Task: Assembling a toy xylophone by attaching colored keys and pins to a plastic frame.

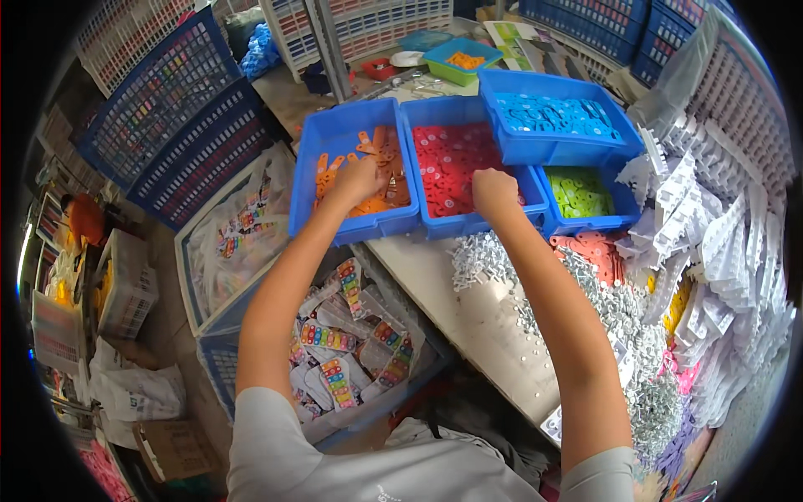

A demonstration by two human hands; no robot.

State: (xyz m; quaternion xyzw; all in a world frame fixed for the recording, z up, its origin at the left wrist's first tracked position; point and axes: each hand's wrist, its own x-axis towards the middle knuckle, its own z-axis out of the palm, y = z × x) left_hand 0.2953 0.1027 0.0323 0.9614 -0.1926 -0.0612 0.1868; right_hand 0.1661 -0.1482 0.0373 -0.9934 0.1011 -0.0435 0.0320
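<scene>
My left hand [358, 180] reaches into a blue bin [322, 125] of flat orange bars [386, 201]. Its fingers are bent in against the bars, and what they pinch is hidden. My right hand [495, 192] is curled over the front of the middle blue bin [435, 107], which holds red flat pieces [443, 171]. Its fingers are closed too, and I cannot make out anything in them. To its right, another blue bin [556, 153] with light blue pieces [552, 115] sits tilted above a bin of green pieces [577, 191].
Loose silver screws [481, 261] and white notched strips [728, 243] are heaped on the table [468, 322] at right. Below left, a crate [219, 376] holds toy xylophones [339, 381] with rainbow bars. Blue plastic crates [167, 125] rise at back left; a green tub [452, 71] stands behind.
</scene>
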